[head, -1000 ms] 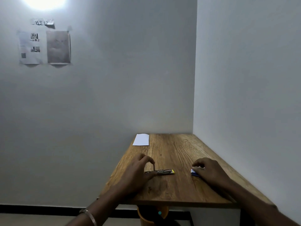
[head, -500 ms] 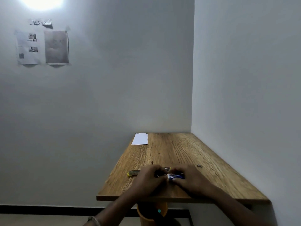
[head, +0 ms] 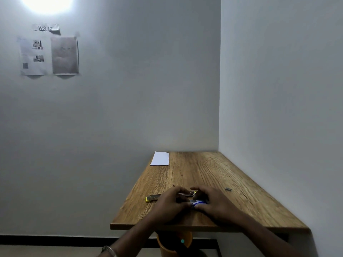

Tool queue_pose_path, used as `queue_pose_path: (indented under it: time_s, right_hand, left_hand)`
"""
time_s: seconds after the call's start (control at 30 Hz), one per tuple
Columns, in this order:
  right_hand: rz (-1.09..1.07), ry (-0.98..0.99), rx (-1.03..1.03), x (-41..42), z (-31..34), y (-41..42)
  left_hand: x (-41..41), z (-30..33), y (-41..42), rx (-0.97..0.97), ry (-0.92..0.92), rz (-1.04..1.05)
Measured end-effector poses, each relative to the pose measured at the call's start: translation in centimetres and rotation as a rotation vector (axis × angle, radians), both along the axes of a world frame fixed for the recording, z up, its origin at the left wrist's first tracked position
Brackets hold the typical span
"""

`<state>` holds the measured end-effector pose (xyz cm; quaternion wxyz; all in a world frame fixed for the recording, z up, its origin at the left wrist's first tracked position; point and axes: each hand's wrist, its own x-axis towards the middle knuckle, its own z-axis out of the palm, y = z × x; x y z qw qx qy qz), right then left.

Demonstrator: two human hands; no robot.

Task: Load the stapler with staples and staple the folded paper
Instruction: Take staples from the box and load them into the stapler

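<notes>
Matt grained wood table (head: 213, 175); shiny metal stapler (head: 154, 197).

The stapler (head: 171, 196) is covered mid-length by the left hand (head: 168, 205); only its yellow-tipped end and a metal strip are seen. The small blue-and-white box (head: 198, 202) is mostly hidden between both hands; its print is unreadable. Whether the right hand (head: 213, 203) grips it cannot be told. The orange object (head: 167, 245) under the table (head: 204, 173) is cut off at the bottom edge.
</notes>
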<state>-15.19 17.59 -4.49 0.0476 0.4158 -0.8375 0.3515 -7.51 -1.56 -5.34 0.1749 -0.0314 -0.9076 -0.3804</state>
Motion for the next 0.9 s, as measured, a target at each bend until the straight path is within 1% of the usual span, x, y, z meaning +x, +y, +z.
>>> queue_pose_path:
  time_s: [0.1,0.17,0.6,0.9]
  right_hand:
    - [0.021,-0.020,0.008,-0.1,0.1,0.4]
    - [0.022,-0.015,0.008,-0.2,0.2,0.9]
    - [-0.069,-0.011,-0.016,-1.2,0.1,2.7]
    - [-0.096,0.015,0.039,-1.9,0.7,4.6]
  left_hand:
    - [-0.3,0.0,0.2,-0.167,0.003,0.028]
    - [-0.5,0.0,0.2,-0.222,0.001,0.031]
    - [-1.1,-0.4,0.1,-0.207,-0.014,0.033]
    - [-0.9,-0.4,0.1,-0.191,-0.017,0.042]
